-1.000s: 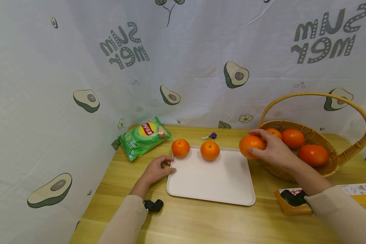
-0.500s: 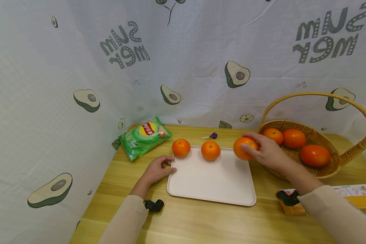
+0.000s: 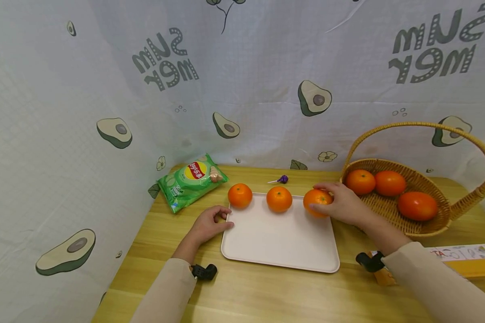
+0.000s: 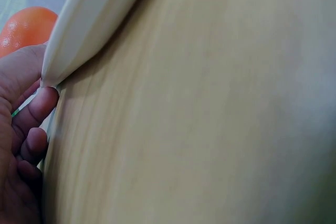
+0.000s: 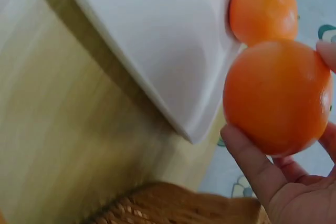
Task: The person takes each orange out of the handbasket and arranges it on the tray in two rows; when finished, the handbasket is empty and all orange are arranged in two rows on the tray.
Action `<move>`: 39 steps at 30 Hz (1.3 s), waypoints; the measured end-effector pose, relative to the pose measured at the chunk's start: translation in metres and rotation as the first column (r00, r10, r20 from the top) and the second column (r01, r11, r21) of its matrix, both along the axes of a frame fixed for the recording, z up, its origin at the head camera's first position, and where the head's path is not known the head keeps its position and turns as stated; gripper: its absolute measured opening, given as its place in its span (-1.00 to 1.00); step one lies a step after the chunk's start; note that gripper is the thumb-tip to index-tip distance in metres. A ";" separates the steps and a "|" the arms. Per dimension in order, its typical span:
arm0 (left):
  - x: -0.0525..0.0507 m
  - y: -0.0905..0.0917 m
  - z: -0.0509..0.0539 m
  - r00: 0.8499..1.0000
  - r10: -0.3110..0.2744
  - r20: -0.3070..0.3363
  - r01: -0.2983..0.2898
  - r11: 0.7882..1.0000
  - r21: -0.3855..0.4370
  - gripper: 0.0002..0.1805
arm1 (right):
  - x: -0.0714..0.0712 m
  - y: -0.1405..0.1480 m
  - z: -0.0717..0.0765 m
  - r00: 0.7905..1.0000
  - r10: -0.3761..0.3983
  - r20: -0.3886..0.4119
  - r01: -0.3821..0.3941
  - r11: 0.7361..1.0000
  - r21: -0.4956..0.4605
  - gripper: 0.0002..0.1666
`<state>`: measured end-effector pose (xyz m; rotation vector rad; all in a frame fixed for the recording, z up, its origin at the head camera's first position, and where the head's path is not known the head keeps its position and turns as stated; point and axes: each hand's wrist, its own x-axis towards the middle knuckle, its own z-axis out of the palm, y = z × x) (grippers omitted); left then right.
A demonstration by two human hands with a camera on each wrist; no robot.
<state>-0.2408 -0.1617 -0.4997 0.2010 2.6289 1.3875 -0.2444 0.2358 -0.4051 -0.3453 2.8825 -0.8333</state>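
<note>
Right hand (image 3: 345, 202), fingers and thumb clamped on a smooth, round orange fruit (image 3: 313, 200), holds it at the far right corner of a shallow, white rectangular tray (image 3: 280, 237); whether fruit and tray touch cannot be told. Left hand (image 3: 207, 224), thumb and index finger pinching the left rim of the same tray, which lies on a pale wood-grained bench (image 3: 266, 296) and bears a second orange fruit (image 3: 279, 199) along its far edge and a third orange fruit (image 3: 240, 196) at its far left corner. Just right of the tray, a woven tan basket (image 3: 390, 211) with an arched handle contains three further orange-red fruits (image 3: 418, 206).
</note>
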 end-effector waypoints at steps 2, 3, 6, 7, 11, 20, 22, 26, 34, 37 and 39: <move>0.000 0.000 0.000 1.000 0.000 -0.001 0.000 1.000 0.002 -0.65 | -0.002 -0.003 -0.004 1.000 -0.002 0.012 0.003 1.000 -0.008 -0.08; 0.000 0.000 0.000 1.000 -0.001 -0.001 0.001 1.000 0.003 -0.65 | -0.003 -0.005 -0.005 1.000 -0.006 0.017 0.006 1.000 -0.012 -0.07; 0.000 -0.001 -0.001 1.000 -0.004 0.002 0.004 1.000 0.005 -0.65 | -0.006 -0.008 -0.010 0.999 -0.021 0.024 0.021 1.000 -0.009 -0.07; -0.001 -0.001 -0.001 1.000 -0.006 0.003 0.006 1.000 0.004 -0.65 | -0.006 -0.009 -0.011 0.999 -0.031 0.025 0.031 1.000 -0.002 -0.08; -0.001 0.000 -0.001 1.000 -0.008 0.007 0.008 1.000 -0.006 -0.65 | -0.008 -0.010 -0.015 0.997 -0.068 0.030 0.067 0.997 0.023 -0.07; -0.001 0.000 0.002 1.000 -0.002 0.013 0.002 1.000 -0.011 -0.64 | -0.009 -0.006 -0.020 0.996 -0.068 0.060 0.069 0.998 -0.014 -0.11; -0.001 0.000 0.002 1.000 0.001 0.015 -0.001 1.000 -0.012 -0.64 | -0.009 -0.006 -0.020 0.996 -0.066 0.062 0.067 0.998 -0.019 -0.12; 0.000 0.000 0.001 1.000 0.000 0.016 0.000 1.000 -0.010 -0.64 | -0.010 -0.006 -0.022 0.997 -0.054 0.055 0.056 0.998 -0.030 -0.12; 0.001 0.000 0.001 1.000 0.000 0.014 0.000 1.000 0.003 -0.65 | -0.011 -0.005 -0.025 0.997 -0.050 0.051 0.052 0.998 -0.039 -0.14; 0.000 0.000 0.001 1.000 -0.003 0.009 0.003 1.000 0.000 -0.64 | -0.010 -0.005 -0.025 0.998 -0.046 0.049 0.048 0.998 -0.044 -0.14; 0.000 0.000 0.001 1.000 -0.003 0.009 0.003 1.000 -0.001 -0.64 | -0.009 -0.005 -0.023 0.998 -0.045 0.047 0.047 0.998 -0.043 -0.13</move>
